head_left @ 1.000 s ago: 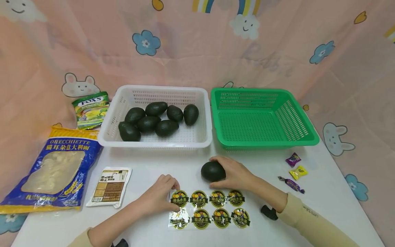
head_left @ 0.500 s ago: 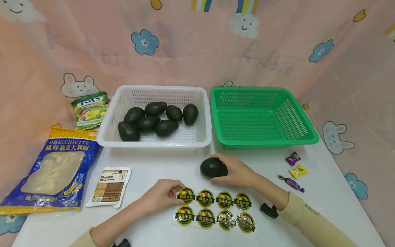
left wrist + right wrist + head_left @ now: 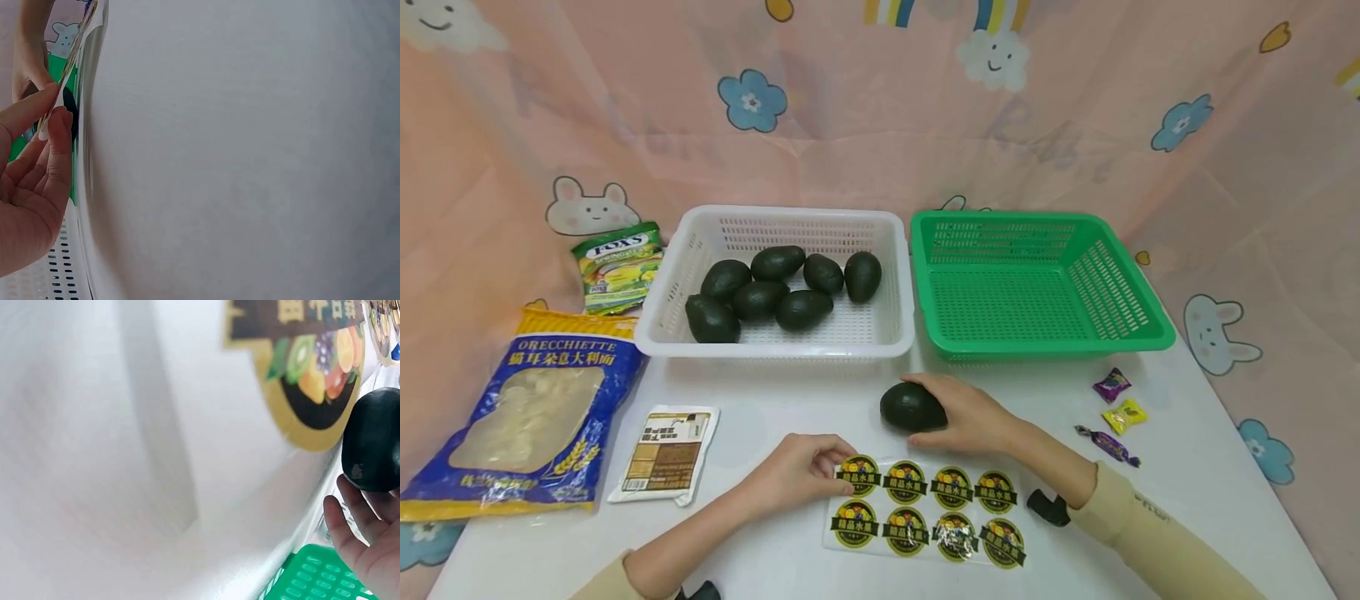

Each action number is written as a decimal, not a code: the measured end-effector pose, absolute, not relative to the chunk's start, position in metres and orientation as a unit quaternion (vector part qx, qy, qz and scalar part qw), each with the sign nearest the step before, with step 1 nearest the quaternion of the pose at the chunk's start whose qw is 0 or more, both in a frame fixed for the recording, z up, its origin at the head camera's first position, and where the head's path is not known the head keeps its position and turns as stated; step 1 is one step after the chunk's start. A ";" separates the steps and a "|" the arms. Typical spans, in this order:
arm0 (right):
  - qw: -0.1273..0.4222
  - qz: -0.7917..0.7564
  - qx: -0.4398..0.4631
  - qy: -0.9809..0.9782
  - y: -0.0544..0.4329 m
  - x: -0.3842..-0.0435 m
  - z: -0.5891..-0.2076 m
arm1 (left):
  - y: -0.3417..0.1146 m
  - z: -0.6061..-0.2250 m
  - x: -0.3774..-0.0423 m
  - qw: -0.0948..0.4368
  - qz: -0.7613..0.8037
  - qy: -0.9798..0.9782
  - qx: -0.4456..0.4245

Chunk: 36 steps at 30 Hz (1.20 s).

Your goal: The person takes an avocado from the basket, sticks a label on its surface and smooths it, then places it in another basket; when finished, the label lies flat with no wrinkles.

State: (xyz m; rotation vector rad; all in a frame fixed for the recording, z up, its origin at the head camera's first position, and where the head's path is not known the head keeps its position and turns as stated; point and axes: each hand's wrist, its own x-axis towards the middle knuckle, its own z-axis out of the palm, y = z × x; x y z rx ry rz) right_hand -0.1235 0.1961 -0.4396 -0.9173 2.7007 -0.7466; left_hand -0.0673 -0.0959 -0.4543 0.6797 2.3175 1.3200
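A clear sheet of round black-and-gold fruit stickers (image 3: pixel 930 510) lies in front of me in the head view. My left hand (image 3: pixel 793 473) pinches its upper left corner between thumb and fingers; the left wrist view shows the sheet (image 3: pixel 67 65) edge-on, lifted off the table at that corner. Just beyond the sheet, a dark green avocado (image 3: pixel 907 407) is gripped from its right side by my right hand (image 3: pixel 973 419). In the right wrist view the fingers reach under the avocado (image 3: pixel 370 440), and a sticker hangs large in front.
Several avocados lie in a white basket (image 3: pixel 775 348) at the back. Beside it stands an empty green basket (image 3: pixel 1045 344). Wrapped candies (image 3: pixel 1123 418) lie at right. At left are an orecchiette bag (image 3: pixel 535 408), a Fox's candy bag (image 3: pixel 621 271) and a white-brown packet (image 3: pixel 666 454).
My left hand has taken hold of the sticker sheet's corner, and the sheet has shifted right. The avocado in my right hand has turned and moved slightly left.
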 end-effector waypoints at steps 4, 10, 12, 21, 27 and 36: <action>0.090 -0.254 -0.309 0.912 0.196 -0.125 -0.440 | -0.095 -0.455 -0.068 0.198 0.476 0.822 0.241; 0.041 -0.263 -0.321 0.909 0.195 -0.125 -0.437 | -0.093 -0.454 -0.069 0.196 0.480 0.821 0.238; 0.002 -0.274 -0.340 0.900 0.193 -0.124 -0.435 | -0.093 -0.454 -0.069 0.196 0.480 0.822 0.235; -0.042 -0.302 -0.433 0.848 0.175 -0.097 -0.424 | -0.091 -0.452 -0.067 0.198 0.495 0.814 0.231; 0.055 -0.287 -0.402 0.868 0.165 -0.084 -0.425 | -0.089 -0.451 -0.067 0.199 0.503 0.808 0.233; 0.035 -0.305 -0.422 0.853 0.160 -0.085 -0.429 | -0.089 -0.450 -0.066 0.210 0.509 0.805 0.222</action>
